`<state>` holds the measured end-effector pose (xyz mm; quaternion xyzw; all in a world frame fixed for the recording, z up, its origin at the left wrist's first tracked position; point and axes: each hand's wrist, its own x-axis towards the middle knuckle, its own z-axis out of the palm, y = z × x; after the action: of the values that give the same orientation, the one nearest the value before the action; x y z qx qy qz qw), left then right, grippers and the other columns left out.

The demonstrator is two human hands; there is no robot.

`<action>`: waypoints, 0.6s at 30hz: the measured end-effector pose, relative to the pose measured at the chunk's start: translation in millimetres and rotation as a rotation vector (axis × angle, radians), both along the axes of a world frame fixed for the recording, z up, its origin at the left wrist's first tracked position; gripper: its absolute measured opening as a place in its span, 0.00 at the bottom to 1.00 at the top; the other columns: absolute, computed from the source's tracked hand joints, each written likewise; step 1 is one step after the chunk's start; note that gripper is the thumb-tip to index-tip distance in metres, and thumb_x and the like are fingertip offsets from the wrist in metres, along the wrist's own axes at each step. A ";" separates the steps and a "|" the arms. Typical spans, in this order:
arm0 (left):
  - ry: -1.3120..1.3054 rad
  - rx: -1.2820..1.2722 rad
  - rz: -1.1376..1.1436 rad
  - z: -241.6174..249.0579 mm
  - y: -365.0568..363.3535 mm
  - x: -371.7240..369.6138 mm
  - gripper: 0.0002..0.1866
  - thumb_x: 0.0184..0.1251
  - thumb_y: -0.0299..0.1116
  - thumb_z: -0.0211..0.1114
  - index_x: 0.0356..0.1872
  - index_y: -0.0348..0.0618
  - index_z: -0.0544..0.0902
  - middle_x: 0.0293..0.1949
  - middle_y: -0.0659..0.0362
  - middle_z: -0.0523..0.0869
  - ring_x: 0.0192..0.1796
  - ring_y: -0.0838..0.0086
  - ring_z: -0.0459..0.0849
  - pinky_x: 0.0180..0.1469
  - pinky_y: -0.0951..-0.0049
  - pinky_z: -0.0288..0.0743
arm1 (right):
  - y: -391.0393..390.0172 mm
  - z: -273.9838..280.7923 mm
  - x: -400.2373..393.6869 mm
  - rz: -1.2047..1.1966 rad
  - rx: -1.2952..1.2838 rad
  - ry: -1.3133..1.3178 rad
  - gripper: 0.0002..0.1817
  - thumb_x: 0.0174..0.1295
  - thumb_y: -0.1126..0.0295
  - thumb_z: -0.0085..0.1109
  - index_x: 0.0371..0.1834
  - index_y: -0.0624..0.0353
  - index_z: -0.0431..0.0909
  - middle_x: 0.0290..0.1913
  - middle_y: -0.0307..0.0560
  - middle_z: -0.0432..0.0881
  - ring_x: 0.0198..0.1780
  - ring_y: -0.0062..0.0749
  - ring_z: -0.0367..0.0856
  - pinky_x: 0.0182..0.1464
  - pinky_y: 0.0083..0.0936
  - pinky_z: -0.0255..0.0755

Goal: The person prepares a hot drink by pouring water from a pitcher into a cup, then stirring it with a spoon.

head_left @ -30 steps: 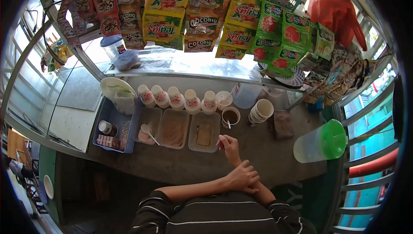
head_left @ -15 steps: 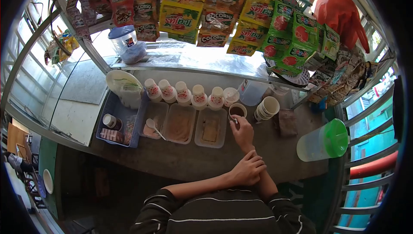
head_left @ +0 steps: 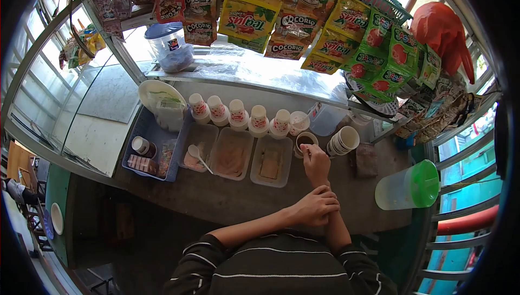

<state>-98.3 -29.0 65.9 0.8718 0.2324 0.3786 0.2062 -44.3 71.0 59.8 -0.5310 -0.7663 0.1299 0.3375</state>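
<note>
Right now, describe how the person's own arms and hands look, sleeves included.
The short, dark fabric left sleeve and matching right sleeve carry thin white stripes. The bare left hand and bare right hand wear no gloves; no rings can be made out.

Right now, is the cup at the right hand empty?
Not empty: dark brown liquid shows inside the cup. The right hand covers part, so I cannot tell how full.
</note>
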 end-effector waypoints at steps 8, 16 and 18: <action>0.113 0.065 0.053 -4.2 -10.5 6.0 0.22 0.47 0.33 0.66 0.48 0.43 0.80 0.47 0.58 0.79 0.58 0.66 0.73 0.67 0.57 0.58 | 2.4 -5.3 5.3 -0.065 0.023 0.049 0.15 0.69 0.59 0.51 0.39 0.57 0.83 0.34 0.48 0.83 0.30 0.44 0.81 0.32 0.33 0.73; 0.058 0.068 0.010 -14.9 -6.7 6.3 0.21 0.49 0.31 0.64 0.49 0.43 0.80 0.48 0.58 0.80 0.61 0.66 0.73 0.68 0.55 0.57 | 3.4 -9.3 9.5 -0.034 0.076 0.131 0.13 0.70 0.62 0.50 0.39 0.57 0.82 0.36 0.48 0.83 0.35 0.49 0.81 0.35 0.37 0.74; 0.050 0.035 0.003 -12.4 -10.5 5.0 0.21 0.49 0.31 0.64 0.49 0.43 0.80 0.49 0.57 0.80 0.61 0.66 0.73 0.68 0.55 0.57 | -0.5 -14.8 11.0 -0.031 0.048 0.103 0.13 0.69 0.61 0.50 0.39 0.57 0.82 0.37 0.47 0.82 0.36 0.49 0.81 0.36 0.37 0.74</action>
<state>-93.3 -39.5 53.6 0.8842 0.2321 0.3608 0.1845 -33.3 70.5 45.0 -0.5271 -0.7426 0.1334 0.3910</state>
